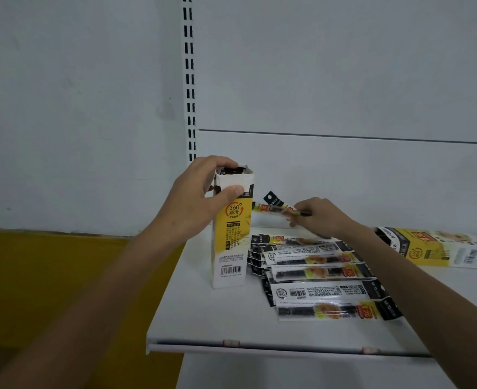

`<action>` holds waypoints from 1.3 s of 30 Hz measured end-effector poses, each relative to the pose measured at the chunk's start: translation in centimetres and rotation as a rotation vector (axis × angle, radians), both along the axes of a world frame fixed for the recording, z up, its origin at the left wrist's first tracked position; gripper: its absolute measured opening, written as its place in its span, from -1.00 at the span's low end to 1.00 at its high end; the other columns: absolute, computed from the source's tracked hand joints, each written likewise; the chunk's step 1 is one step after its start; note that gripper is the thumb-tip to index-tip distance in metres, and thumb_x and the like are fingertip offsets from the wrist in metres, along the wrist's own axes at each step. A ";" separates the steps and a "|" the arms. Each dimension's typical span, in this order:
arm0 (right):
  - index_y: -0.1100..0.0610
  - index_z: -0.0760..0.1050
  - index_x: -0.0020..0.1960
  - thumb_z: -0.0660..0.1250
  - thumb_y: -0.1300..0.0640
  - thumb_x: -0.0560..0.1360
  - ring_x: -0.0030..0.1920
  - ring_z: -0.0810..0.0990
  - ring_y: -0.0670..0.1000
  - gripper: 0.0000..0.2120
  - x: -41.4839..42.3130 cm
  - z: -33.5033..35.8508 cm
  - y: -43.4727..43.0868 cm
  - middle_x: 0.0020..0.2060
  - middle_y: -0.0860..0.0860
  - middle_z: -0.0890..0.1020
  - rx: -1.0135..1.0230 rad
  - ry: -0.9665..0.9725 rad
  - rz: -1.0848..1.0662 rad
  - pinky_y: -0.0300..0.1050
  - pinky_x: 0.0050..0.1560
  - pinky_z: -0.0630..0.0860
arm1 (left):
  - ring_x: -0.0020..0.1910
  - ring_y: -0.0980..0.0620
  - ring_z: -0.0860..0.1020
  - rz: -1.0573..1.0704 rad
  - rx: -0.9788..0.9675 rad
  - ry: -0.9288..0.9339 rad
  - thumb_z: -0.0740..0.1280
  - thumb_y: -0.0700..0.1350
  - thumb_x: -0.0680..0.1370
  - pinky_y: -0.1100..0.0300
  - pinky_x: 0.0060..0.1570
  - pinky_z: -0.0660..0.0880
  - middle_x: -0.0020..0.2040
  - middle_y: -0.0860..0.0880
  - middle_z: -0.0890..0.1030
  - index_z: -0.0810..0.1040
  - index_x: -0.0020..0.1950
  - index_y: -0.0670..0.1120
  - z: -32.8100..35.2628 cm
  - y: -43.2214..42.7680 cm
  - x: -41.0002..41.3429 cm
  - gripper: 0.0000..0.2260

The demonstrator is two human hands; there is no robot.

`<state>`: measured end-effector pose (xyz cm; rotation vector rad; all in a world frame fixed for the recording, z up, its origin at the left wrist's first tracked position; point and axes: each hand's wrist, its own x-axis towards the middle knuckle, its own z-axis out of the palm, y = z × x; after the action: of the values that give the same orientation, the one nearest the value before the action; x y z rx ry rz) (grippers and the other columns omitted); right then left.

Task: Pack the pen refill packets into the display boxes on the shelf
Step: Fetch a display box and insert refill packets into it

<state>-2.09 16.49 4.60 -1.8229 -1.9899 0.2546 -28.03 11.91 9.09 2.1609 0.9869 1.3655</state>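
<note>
Yellow-white display box (233, 242) upright | L hand (195, 197) grips rim | R hand (321, 217) pinches packet (271, 209)

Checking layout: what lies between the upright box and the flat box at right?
In the head view, loose refill packets fanned on the shelf, and the right hand pinching one packet.

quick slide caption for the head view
The left hand grips the upright display box while the right hand pinches a refill packet beside it.
</note>
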 end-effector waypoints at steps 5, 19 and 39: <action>0.18 0.55 -0.01 0.18 0.06 0.58 -0.29 0.59 0.02 -0.76 -1.3 2.6 -0.9 -0.19 0.04 0.66 0.205 0.108 0.019 -0.11 -0.18 0.54 | 0.04 0.24 0.44 0.013 -0.023 -0.009 0.35 -0.09 0.47 0.25 0.10 0.41 0.09 0.13 0.46 0.41 0.14 0.09 0.0 0.1 -0.1 -0.73; 0.21 0.49 0.07 0.29 0.23 0.52 -0.16 0.69 0.04 -0.86 -8.8 14.1 -5.1 -0.21 0.03 0.68 0.509 1.118 0.438 -0.19 -0.19 0.56 | 0.15 0.14 0.39 -0.023 0.013 0.053 0.35 -0.11 0.48 0.29 0.10 0.36 0.18 0.13 0.41 0.42 -0.16 0.18 0.2 -0.1 -0.1 -0.81; 0.16 0.56 -0.07 0.36 0.23 0.46 -0.14 0.63 -0.05 -0.94 -11.8 9.5 -3.8 -0.18 0.03 0.66 0.317 0.807 0.351 -0.15 -0.01 0.53 | -0.06 0.36 0.42 -0.058 0.073 0.024 0.36 -0.11 0.47 0.56 -0.15 0.28 -0.12 0.24 0.51 0.46 -0.18 0.18 0.2 -0.2 -0.2 -0.82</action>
<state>-13.88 12.71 14.14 -0.9369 -1.6116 0.6239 -28.19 11.69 9.28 2.2456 0.8895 1.3715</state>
